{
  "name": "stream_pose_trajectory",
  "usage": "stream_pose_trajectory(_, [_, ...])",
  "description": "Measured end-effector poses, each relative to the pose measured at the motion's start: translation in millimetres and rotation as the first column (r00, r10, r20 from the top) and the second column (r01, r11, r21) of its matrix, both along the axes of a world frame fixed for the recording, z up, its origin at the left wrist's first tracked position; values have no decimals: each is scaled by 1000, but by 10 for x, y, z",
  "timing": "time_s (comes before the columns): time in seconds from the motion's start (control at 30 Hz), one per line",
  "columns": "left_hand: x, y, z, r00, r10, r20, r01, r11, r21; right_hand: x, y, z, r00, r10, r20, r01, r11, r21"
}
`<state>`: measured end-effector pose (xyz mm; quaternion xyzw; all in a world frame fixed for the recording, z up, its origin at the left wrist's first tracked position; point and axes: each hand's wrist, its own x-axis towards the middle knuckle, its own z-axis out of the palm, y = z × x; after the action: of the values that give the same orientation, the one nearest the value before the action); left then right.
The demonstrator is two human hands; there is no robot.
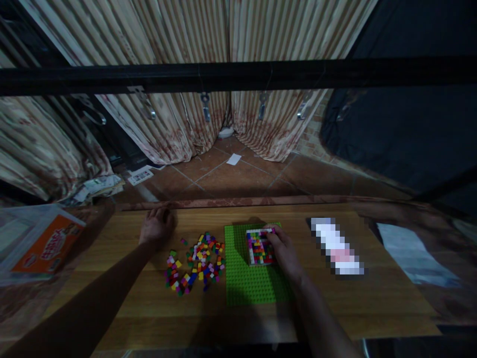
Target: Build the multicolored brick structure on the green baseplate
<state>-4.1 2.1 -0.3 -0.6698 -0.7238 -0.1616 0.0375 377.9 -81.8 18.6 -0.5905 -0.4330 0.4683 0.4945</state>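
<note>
- Head view, center right of the frame: the right hand (286, 248) lies at the right side of a small square build of toy bricks (259, 250), fingers over its upper right corner; I cannot tell whether they grip it or only press on it.
- The build sits on the upper part of a green studded board (253, 289), with white bricks along its visible edges and mixed colors within.
- Just left of the board, at the lower center, loose bricks (201, 257) lie scattered in many colors on the wooden tabletop (167, 320).
- Left of center, the left hand (156, 224) is near the tabletop's far edge, above and left of the loose bricks. Its fingers are curled and partly in shadow; I cannot tell whether they hold anything.
- Right of the board lies a flat, dark-edged item (337, 247), its face pixelated.
- Far left: a clear plastic box (20, 219) with an orange label (50, 243).
- Upper frame: striped curtains (179, 30) behind a dark bar (238, 75).
</note>
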Motion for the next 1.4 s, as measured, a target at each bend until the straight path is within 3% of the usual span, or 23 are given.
stream_pose_trajectory(0.33, [27, -12, 30, 1000, 11, 25, -11, 1000, -2, 4, 1, -23, 1000, -10, 13, 9, 1000, 26])
stream_pose_trajectory(0.6, [18, -7, 13, 999, 8, 40, -8, 1000, 6, 37, -20, 7, 998, 0, -66, -4, 999, -53])
stream_pose_trajectory(0.73, [31, -8, 24, 999, 20, 42, -19, 1000, -11, 49, -95, 68, 986, -149, -72, 153, 987, 52])
stream_pose_trajectory(0.87, [41, -20, 29, 999, 26, 48, -25, 999, -25, 21, -285, 129, 926, -376, -28, 375, 913, 159])
stream_pose_trajectory(0.97, [41, -24, 25, 998, 37, 41, -36, 999, -32, -88, -523, 170, 905, -423, 49, 407, 893, 194])
stream_pose_trajectory(1.07, [39, -20, 21, 999, 21, 43, -20, 999, -29, -261, -785, 182, 918, -356, 173, 309, 917, 252])
stream_pose_trajectory(1.17, [39, -13, 17, 998, 14, 62, -13, 1000, -16, -424, -970, 161, 920, -209, 333, 89, 936, 341])
stream_pose_trajectory(1.27, [38, -12, 9, 997, 27, 70, -26, 1000, -12, -538, -1035, 111, 888, -60, 456, -128, 920, 371])
stream_pose_trajectory(1.4, [29, -15, -6, 997, 22, 69, -22, 1000, -5, -666, -1036, -11, 812, 45, 582, -298, 889, 348])
